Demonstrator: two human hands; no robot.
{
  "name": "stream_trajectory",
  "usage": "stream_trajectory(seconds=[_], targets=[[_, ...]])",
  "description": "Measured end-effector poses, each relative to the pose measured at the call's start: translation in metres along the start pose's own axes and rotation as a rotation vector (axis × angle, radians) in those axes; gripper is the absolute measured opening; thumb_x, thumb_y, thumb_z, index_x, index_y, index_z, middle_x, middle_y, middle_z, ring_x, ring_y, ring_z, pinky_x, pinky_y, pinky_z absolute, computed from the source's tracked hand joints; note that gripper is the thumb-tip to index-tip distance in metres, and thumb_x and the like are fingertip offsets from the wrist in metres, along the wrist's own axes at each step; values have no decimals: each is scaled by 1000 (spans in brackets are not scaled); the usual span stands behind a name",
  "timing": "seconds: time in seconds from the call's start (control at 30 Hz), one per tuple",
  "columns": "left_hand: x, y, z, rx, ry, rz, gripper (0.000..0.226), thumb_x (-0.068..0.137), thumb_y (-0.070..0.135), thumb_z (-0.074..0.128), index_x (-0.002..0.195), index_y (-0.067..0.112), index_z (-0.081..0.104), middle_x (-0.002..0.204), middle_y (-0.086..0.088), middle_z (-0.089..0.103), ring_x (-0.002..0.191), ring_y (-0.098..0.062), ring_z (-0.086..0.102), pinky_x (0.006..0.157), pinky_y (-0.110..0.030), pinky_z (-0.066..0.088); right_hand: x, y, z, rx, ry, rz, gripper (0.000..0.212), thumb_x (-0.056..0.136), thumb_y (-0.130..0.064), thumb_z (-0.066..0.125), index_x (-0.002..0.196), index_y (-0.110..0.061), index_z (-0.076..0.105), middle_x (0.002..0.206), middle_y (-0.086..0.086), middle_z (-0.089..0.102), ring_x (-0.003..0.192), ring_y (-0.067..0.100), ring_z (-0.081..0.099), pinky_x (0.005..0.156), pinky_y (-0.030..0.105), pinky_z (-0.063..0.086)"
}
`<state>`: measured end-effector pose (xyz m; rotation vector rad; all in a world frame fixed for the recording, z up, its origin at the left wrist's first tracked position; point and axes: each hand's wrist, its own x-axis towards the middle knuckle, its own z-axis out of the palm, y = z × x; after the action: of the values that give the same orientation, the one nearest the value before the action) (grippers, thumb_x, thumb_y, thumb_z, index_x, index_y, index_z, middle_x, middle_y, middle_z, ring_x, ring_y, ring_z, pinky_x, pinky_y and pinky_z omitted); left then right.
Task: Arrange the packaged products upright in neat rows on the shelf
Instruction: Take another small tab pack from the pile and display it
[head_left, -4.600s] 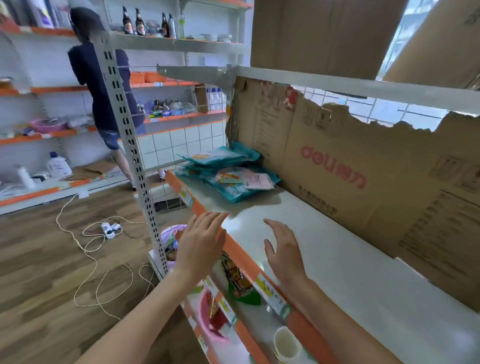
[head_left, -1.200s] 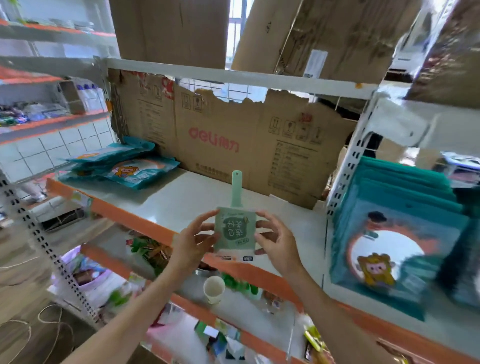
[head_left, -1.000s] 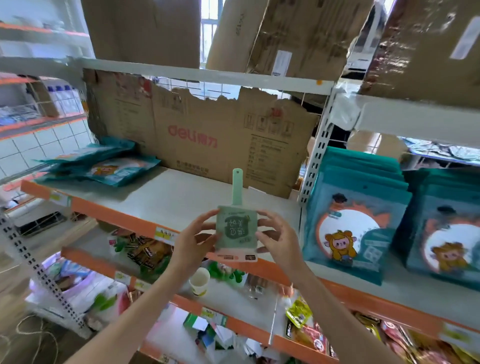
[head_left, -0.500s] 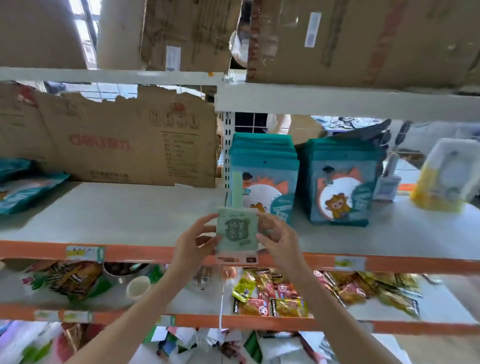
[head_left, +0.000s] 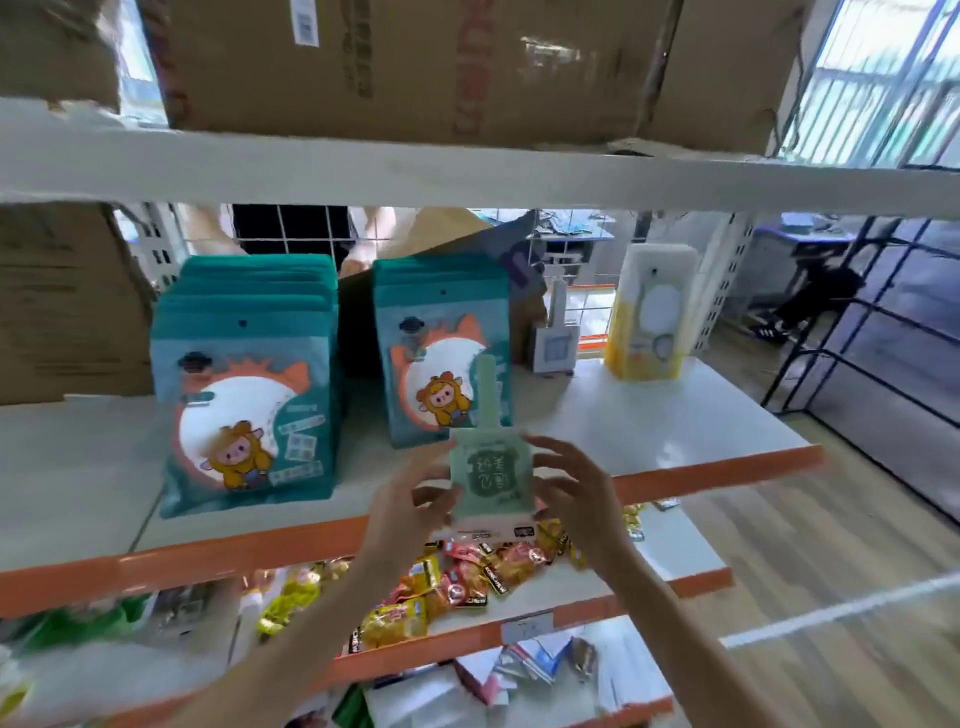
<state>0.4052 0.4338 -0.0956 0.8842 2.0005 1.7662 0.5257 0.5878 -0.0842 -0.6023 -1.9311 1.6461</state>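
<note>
Shelf is holding two upright rows of teal pouches plus a yellow pack at the back. Both hands are pinching the small green hanger pack upright, in the air at the shelf's front edge: left hand and right hand each gripping a side. Risk: it's light and narrow-based (likely tipping when released), or knocking the teal row just behind.

Shop: orange-edged shelf, teal packs, snack packets.

Motion blur smears both hands and the pale green packet's print
</note>
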Motion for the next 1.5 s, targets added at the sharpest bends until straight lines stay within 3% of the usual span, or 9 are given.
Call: stream_trajectory(seconds=[0.1,0.37,0.47,0.67,0.9,1.17,1.3,1.4,1.5], targets=[[15,2,50,44,-16,27,50,84,1,63,117,36,51,104,2,64,77,-5,68,59,-20,55,15,13,-48,-14,25,-5,43,84,5,62,104,-33,61,101,3,67,76,14,70,54,31,57],[46,8,136,70,-20,70,57,84,-2,61,116,43,46,104,14,61,91,2,64,68,-29,58,54,30,-131,-81,9,-15,49,82,5,63,101,-39,56,100,-2,66,78,13,67,55,33,57],[56,7,155,87,-20,70,59,83,1,63,118,44,43,107,14,58,91,2,64,66,-26,58,67,36,-145,-130,-7,-24,50,82,4,64,104,-40,53,101,-6,64,78,10,65,56,30,58],[89,6,175,148,-18,103,57,83,10,65,126,38,40,116,10,54,86,21,56,61,-10,50,99,50,-159,-195,26,-78,52,82,1,66,113,-37,49,102,-11,61,83,18,66,66,39,59],[128,-5,183,172,9,173,61,82,6,66,123,42,41,112,10,58,89,19,57,65,-6,48,136,55,-162,-236,84,-162,58,81,8,62,110,-40,50,95,-20,60,72,-2,63,60,16,53],[166,-22,181,229,32,219,60,85,9,62,123,45,35,112,19,53,91,23,52,66,-2,44,174,66,-151,-255,107,-198,57,82,7,63,119,-33,47,98,-10,60,76,6,63,60,14,52],[183,-37,187,274,96,234,63,85,3,61,125,43,35,111,14,56,88,21,54,73,-2,45,196,81,-147,-237,111,-188,57,81,3,67,127,-23,44,97,-7,59,75,8,63,62,14,52],[198,-48,194,312,157,244,61,86,2,60,130,38,37,111,12,58,91,17,51,77,3,39,219,91,-148,-251,84,-184,44,81,-1,69,120,-13,54,89,-8,61,75,1,61,65,12,51],[215,-59,201,346,199,266,62,87,3,59,128,42,34,114,13,56,91,19,49,76,4,37,241,101,-149,-249,94,-204,35,80,-1,68,113,-12,61,84,-7,64,71,2,62,67,20,54]])
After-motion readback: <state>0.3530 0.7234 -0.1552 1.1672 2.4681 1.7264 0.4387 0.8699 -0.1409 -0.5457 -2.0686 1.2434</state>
